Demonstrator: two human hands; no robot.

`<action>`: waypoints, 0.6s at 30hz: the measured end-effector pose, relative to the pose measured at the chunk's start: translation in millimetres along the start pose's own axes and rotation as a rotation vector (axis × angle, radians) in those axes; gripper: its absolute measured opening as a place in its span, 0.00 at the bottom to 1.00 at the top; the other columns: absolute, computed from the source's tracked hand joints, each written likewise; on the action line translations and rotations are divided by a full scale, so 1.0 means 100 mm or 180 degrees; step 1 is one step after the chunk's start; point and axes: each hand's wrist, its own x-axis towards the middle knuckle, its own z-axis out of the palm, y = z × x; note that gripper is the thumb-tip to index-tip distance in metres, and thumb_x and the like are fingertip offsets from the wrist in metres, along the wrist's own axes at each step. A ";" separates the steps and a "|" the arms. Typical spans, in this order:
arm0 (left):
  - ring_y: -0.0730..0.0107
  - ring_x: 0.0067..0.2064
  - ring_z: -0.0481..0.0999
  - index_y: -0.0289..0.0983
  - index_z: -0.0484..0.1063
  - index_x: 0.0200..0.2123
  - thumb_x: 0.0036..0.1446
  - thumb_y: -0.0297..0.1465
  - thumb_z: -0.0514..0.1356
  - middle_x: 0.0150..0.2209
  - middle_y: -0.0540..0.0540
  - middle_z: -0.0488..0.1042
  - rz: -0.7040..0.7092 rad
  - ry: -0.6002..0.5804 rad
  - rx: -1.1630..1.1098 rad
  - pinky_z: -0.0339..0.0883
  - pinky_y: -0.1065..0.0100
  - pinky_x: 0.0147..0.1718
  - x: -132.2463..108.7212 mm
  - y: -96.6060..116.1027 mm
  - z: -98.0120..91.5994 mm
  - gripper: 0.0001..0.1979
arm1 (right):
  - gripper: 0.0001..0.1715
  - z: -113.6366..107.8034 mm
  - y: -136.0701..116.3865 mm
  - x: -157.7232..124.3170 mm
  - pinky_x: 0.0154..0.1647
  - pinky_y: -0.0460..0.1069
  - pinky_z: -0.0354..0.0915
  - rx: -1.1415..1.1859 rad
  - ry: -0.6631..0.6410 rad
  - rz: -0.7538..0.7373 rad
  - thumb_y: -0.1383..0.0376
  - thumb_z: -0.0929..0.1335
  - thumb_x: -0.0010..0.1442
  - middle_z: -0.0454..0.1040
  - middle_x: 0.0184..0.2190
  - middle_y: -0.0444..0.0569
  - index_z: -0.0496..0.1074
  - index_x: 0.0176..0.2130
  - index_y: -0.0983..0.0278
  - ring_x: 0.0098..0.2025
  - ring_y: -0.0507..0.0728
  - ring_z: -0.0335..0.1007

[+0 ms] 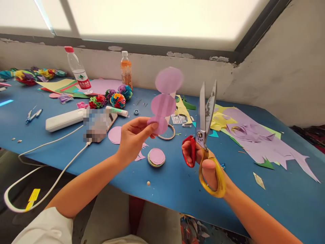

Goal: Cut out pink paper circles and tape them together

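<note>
My left hand (pixel 135 137) pinches the bottom end of a purple paper strip (pixel 164 105), whose rounded lobes stand up above my fingers; its top is slightly blurred. In my right hand (pixel 210 173) are large scissors (pixel 200 134), with thumb and fingers through the yellow and red handles. Their blades point upward, parted, to the right of the strip and apart from it. Below my left hand sits a stack of paper circles (pixel 156 157), purple on top. More purple circles (pixel 115 135) lie left of that hand, partly hidden by it.
Purple paper scraps (pixel 259 139) spread over the right of the blue table (pixel 175 189). A phone (pixel 99 125) with a white cable, a white power bank (pixel 64 120), a glue stick (pixel 118 111) and paper pompoms (pixel 118 100) lie left. Two bottles (pixel 78 76) stand behind.
</note>
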 end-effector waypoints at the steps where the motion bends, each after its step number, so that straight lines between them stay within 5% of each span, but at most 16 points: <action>1: 0.79 0.23 0.73 0.38 0.77 0.28 0.45 0.37 0.70 0.22 0.53 0.77 0.0134 0.0082 -0.0064 0.69 0.77 0.22 0.01 0.02 -0.01 0.10 | 0.52 0.00 -0.01 0.00 0.21 0.49 0.57 -0.0111 -0.0015 0.0044 0.24 0.63 0.23 0.63 0.24 0.43 0.68 0.33 0.61 0.22 0.52 0.55; 5: 0.80 0.21 0.72 0.38 0.77 0.27 0.46 0.38 0.70 0.21 0.53 0.76 0.0303 0.0208 -0.0140 0.68 0.77 0.20 0.00 0.06 -0.01 0.10 | 0.53 0.07 -0.04 -0.04 0.27 0.50 0.61 -0.0470 -0.0233 0.0354 0.25 0.66 0.21 0.67 0.31 0.47 0.68 0.35 0.59 0.29 0.55 0.60; 10: 0.80 0.21 0.73 0.37 0.76 0.26 0.48 0.35 0.69 0.21 0.54 0.76 0.0352 0.0206 -0.0074 0.69 0.77 0.21 -0.06 0.02 0.01 0.08 | 0.38 0.16 -0.05 -0.07 0.24 0.49 0.61 -0.0453 -0.0321 0.0800 0.34 0.71 0.35 0.68 0.33 0.48 0.67 0.33 0.60 0.31 0.56 0.61; 15: 0.79 0.21 0.73 0.37 0.75 0.25 0.48 0.36 0.69 0.20 0.54 0.75 0.0385 0.0266 0.0086 0.69 0.76 0.22 -0.12 0.02 0.04 0.09 | 0.31 0.12 0.12 -0.07 0.25 0.48 0.61 -0.0649 -0.0385 0.0644 0.38 0.67 0.47 0.68 0.34 0.48 0.68 0.35 0.60 0.33 0.57 0.61; 18: 0.79 0.21 0.73 0.37 0.74 0.24 0.47 0.37 0.69 0.20 0.54 0.74 0.0369 0.0289 0.0242 0.69 0.76 0.22 -0.15 0.01 0.05 0.11 | 0.39 0.08 0.21 -0.05 0.26 0.49 0.59 -0.0859 -0.0584 0.0283 0.34 0.69 0.39 0.67 0.31 0.46 0.67 0.36 0.61 0.30 0.56 0.59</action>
